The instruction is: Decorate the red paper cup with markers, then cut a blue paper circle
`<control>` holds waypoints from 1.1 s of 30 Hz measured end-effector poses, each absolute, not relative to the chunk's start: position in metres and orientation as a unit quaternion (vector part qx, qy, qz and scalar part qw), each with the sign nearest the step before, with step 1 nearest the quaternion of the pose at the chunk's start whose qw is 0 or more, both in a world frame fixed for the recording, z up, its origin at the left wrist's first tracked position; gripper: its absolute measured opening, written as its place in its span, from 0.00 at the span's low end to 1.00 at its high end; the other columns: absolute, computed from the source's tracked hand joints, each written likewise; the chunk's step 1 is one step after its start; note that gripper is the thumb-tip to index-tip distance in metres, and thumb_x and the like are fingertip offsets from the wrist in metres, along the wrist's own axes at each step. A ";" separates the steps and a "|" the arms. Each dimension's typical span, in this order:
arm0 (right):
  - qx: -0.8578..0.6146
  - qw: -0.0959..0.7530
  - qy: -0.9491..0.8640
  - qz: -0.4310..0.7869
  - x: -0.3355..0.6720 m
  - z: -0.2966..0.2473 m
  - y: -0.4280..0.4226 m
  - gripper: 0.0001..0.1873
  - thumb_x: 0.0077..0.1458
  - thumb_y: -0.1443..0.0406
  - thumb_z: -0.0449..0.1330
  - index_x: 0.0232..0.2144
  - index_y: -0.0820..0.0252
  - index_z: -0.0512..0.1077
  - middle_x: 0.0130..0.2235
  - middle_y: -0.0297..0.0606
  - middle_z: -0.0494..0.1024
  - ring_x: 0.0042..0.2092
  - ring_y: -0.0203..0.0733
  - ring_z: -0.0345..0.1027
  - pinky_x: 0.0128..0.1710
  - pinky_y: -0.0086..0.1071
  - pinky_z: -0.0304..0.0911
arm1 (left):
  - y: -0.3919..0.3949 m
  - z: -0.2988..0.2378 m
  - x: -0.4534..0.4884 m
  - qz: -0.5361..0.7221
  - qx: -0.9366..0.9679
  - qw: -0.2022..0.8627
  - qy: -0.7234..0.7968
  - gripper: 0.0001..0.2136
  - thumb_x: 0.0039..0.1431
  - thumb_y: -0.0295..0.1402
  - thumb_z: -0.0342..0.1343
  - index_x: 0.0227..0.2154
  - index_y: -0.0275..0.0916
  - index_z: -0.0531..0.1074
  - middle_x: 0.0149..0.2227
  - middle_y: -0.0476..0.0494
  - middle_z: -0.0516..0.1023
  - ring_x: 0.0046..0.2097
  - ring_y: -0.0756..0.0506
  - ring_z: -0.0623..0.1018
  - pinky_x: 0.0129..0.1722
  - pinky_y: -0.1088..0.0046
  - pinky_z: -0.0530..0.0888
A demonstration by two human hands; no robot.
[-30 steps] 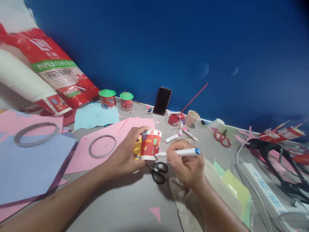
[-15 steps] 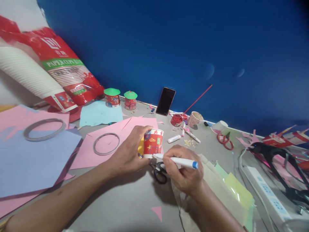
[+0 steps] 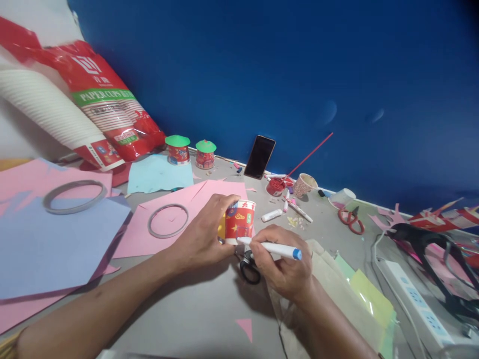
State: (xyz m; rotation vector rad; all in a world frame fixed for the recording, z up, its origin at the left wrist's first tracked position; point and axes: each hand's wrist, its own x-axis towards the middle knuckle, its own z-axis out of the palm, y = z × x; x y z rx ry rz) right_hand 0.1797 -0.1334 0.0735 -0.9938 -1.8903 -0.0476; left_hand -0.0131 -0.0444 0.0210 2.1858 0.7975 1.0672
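Note:
Held upside down or upright, I cannot tell which, a red printed paper cup (image 3: 239,222) is gripped at its left side by my left hand (image 3: 209,229), thumb below and fingers on top. My right hand (image 3: 282,262) pinches a white marker pen (image 3: 279,249) with a blue end. The marker's tip meets the lower part of the cup, where blue lines show on the red. Black-handled scissors (image 3: 249,269) lie on the table beneath, their blades mostly hidden behind my hands and the cup.
Pink paper (image 3: 134,234) with a grey ring (image 3: 168,221) lies left, near blue sheets (image 3: 56,244). Green-topped cups (image 3: 178,151), a phone (image 3: 259,156) and red scissors (image 3: 351,220) stand or lie farther back. A power strip (image 3: 415,299) is right; a pink scrap (image 3: 245,329) lies in front.
The whole view has shifted slightly, so things sit a little farther right. My right hand and the marker have moved slightly left relative to the cup. Both hands keep their holds.

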 end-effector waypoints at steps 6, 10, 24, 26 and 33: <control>-0.416 0.483 -0.770 -0.027 0.180 0.075 -0.134 0.10 0.67 0.72 0.60 0.33 0.55 0.74 0.25 0.30 0.80 0.23 0.35 0.73 0.26 0.27 0.66 | -0.044 0.021 -0.013 0.394 0.823 0.280 0.299 0.35 0.55 0.33 0.68 0.66 0.46 0.65 0.59 0.37 0.75 0.60 0.32 0.78 0.56 0.50 0.81; -0.425 0.482 -0.765 -0.034 0.182 0.075 -0.134 0.10 0.67 0.71 0.60 0.32 0.55 0.73 0.24 0.30 0.80 0.23 0.36 0.73 0.25 0.27 0.65 | -0.044 0.021 -0.012 0.393 0.820 0.290 0.300 0.35 0.56 0.35 0.68 0.66 0.46 0.64 0.60 0.37 0.75 0.60 0.32 0.79 0.57 0.51 0.81; -0.444 0.487 -0.751 -0.050 0.186 0.079 -0.135 0.11 0.66 0.71 0.60 0.30 0.55 0.74 0.26 0.31 0.82 0.22 0.35 0.74 0.25 0.27 0.68 | -0.045 0.024 -0.015 0.376 0.807 0.323 0.320 0.38 0.53 0.32 0.68 0.67 0.47 0.64 0.63 0.38 0.74 0.61 0.33 0.79 0.59 0.51 0.80; -0.445 0.485 -0.751 -0.052 0.187 0.079 -0.135 0.11 0.66 0.71 0.60 0.31 0.55 0.74 0.26 0.32 0.82 0.23 0.36 0.74 0.25 0.28 0.68 | -0.045 0.025 -0.015 0.372 0.804 0.332 0.324 0.38 0.53 0.34 0.69 0.67 0.47 0.63 0.63 0.38 0.74 0.62 0.32 0.78 0.60 0.50 0.80; -0.447 0.492 -0.745 -0.056 0.190 0.081 -0.136 0.10 0.65 0.71 0.60 0.31 0.54 0.75 0.27 0.33 0.83 0.23 0.37 0.75 0.25 0.28 0.69 | -0.045 0.027 -0.014 0.369 0.794 0.353 0.329 0.38 0.53 0.36 0.69 0.66 0.47 0.64 0.63 0.37 0.73 0.62 0.32 0.78 0.60 0.48 0.79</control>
